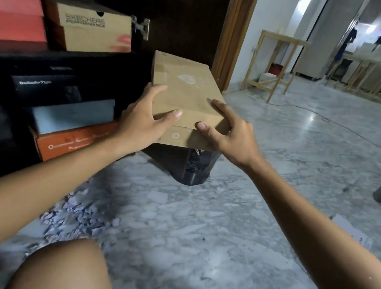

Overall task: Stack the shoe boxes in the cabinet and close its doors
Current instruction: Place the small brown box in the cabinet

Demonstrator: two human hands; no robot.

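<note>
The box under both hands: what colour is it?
Plain brown cardboard box with a faint pale logo on its lid, seen in the head view.

Grey-veined marble floor (pixel 196 231) gleaming, a bright glare patch to the right of the hands. Beyond them stands a brown wooden door frame (pixel 236 27), then a white wall (pixel 265 19) and bare wooden tables (pixel 274 65) further right.
</note>
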